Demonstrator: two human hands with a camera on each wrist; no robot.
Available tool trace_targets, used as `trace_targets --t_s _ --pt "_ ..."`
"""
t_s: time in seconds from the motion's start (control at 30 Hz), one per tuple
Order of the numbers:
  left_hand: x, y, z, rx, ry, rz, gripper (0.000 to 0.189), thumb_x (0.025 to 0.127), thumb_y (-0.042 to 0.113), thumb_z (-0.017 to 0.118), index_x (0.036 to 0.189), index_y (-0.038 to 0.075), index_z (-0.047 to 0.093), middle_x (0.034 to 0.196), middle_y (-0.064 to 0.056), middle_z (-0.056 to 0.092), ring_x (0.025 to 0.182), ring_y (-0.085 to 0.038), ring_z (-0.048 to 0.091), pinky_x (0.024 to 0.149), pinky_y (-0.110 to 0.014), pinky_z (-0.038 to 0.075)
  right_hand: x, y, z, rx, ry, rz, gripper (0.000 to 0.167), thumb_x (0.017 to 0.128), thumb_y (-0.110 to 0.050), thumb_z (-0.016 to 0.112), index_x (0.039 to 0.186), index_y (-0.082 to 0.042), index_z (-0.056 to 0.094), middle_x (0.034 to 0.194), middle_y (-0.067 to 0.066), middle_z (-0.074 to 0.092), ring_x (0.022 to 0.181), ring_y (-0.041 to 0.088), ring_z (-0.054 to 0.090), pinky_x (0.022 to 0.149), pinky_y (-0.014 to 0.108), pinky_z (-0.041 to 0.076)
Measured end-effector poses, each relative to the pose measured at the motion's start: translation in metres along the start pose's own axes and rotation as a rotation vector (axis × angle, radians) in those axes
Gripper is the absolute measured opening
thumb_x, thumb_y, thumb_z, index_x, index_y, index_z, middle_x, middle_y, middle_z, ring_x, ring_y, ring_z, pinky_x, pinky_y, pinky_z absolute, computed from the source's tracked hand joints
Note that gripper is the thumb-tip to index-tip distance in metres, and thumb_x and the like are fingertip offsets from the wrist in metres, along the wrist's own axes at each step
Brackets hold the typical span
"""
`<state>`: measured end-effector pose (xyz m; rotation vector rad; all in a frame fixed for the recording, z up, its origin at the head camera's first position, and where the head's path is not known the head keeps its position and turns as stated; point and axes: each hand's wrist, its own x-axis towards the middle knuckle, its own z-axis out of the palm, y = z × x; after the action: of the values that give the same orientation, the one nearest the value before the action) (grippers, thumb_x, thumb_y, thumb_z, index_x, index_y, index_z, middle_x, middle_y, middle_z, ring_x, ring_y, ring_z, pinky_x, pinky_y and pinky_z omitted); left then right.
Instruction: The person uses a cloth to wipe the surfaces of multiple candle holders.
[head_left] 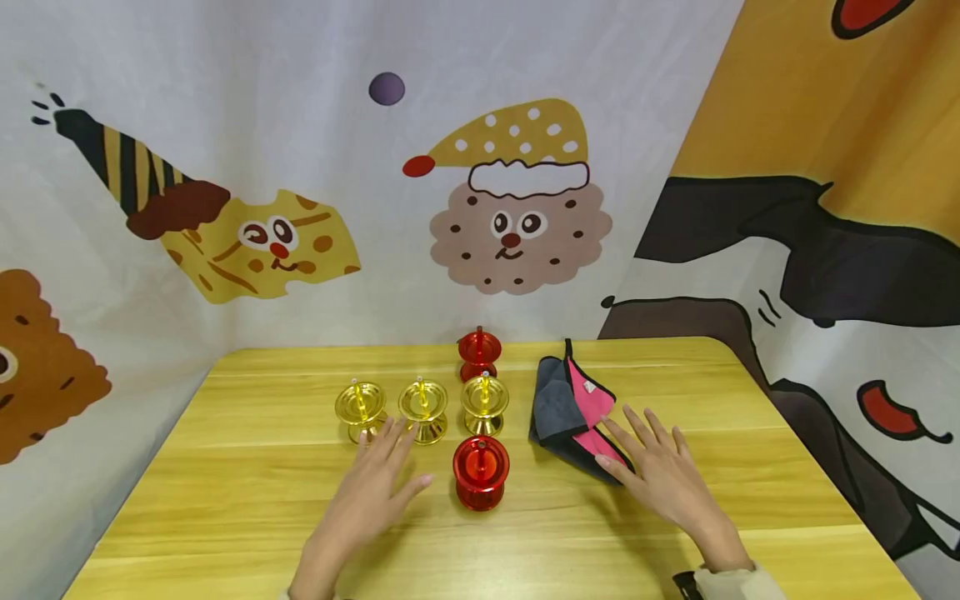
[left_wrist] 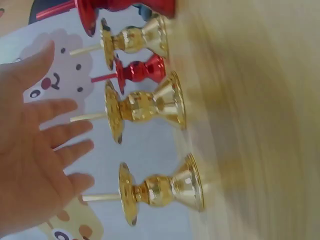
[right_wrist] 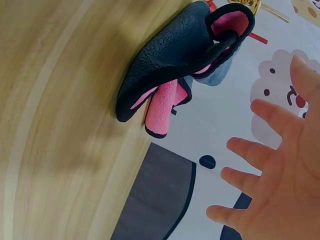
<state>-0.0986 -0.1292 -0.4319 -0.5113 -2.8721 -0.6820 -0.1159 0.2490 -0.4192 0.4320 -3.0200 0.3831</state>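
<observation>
My left hand [head_left: 372,492] hovers over the table with its fingers spread, just in front of the gold candle holders; it holds nothing. Three gold candle holders [head_left: 423,403] stand upright in a row, each a shallow dish with a central spike on a flared foot. One red candle holder [head_left: 481,472] stands nearer me, between my hands, and another red one [head_left: 479,350] is at the back. My right hand [head_left: 663,475], fingers spread and holding nothing, is beside a crumpled grey and pink cloth [head_left: 573,408] with black edging. In the right wrist view the cloth [right_wrist: 170,65] lies apart from the fingers.
The pale wooden table [head_left: 225,500] has its far edge against a white curtain [head_left: 300,50] printed with cartoon food. A black band [head_left: 687,585] shows at my right wrist.
</observation>
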Motion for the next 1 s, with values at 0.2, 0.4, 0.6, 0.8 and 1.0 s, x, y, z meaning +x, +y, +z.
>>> trace_targets --t_s 0.2,0.4,0.6,0.8,1.0 --pt "0.011 0.013 0.003 -0.250 -0.006 -0.014 0.069 0.080 0.037 0.067 0.136 0.006 0.042 0.139 -0.016 0.037 0.126 -0.036 0.034 0.103 -0.052 0.026 0.003 -0.001 0.000 0.051 -0.008 -0.015 0.059 0.090 -0.051 0.046 0.138 -0.016 0.042 0.144 0.017 0.029 0.131 0.043 0.019 0.098 0.067 0.014" --pt "0.020 0.025 0.016 -0.429 -0.091 -0.018 0.075 0.073 0.038 0.073 0.133 0.005 0.045 0.136 -0.017 0.042 0.124 -0.037 0.037 0.100 -0.054 0.031 0.011 -0.003 0.002 0.158 -0.011 -0.045 0.058 0.091 -0.043 0.052 0.137 -0.009 0.042 0.142 0.020 0.032 0.130 0.042 0.022 0.097 0.067 0.018" --pt "0.027 0.032 0.031 -0.493 -0.145 -0.021 0.083 0.067 0.028 0.080 0.135 0.002 0.041 0.135 -0.019 0.042 0.123 -0.039 0.037 0.099 -0.058 0.030 0.027 -0.010 0.007 0.273 0.011 -0.091 0.056 0.087 -0.031 0.062 0.132 -0.001 0.046 0.134 0.022 0.041 0.122 0.043 0.035 0.092 0.066 0.029" --pt "0.030 0.036 0.043 -0.520 -0.136 -0.039 0.087 0.065 0.025 0.082 0.136 -0.002 0.038 0.128 -0.018 0.048 0.118 -0.036 0.043 0.097 -0.054 0.035 0.049 -0.023 0.018 0.370 0.026 -0.081 0.046 0.086 -0.020 0.064 0.124 0.002 0.053 0.123 0.022 0.051 0.115 0.041 0.043 0.093 0.057 0.037" --pt "0.029 0.038 0.044 -0.540 -0.120 -0.060 0.086 0.066 0.023 0.082 0.135 -0.003 0.038 0.125 -0.018 0.050 0.115 -0.034 0.045 0.095 -0.052 0.038 0.069 -0.039 0.030 0.352 0.006 0.025 0.046 0.085 -0.020 0.066 0.122 0.005 0.053 0.123 0.030 0.046 0.116 0.045 0.040 0.094 0.056 0.036"
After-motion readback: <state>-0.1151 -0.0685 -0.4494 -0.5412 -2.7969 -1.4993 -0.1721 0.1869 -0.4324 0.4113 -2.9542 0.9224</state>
